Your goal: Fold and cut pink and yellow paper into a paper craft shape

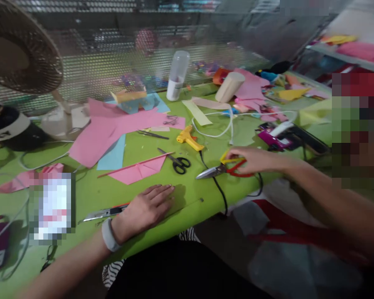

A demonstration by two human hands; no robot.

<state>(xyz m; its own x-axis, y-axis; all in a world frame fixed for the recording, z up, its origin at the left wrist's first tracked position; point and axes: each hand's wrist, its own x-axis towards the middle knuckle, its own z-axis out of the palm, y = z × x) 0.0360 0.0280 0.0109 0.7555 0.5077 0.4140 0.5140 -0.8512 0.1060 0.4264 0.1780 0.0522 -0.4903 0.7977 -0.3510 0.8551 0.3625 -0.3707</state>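
The right hand [252,160] is where I'm looking first: fingers curled around the handles of the big scissors [216,170], one loop yellow, one red, and here are the blades, pointing out to that hand's left, low over the green table [180,191]. Across to my left hand [148,207] now: open, palm down, fingers stretched towards the right hand, a pale band [109,235] around its wrist. Right by that wrist I've got a utility knife [101,213], its far end hidden by the hand, so whether they touch I can't tell from here. Just beyond the left fingertips, a folded pink paper [140,171] and the small black scissors [180,164], their tip at the paper's edge. Ahead and left of the right hand sits a yellow glue gun [189,139], its black cord [218,191] running beneath the big blades, with tweezers [154,134] lying farther left.
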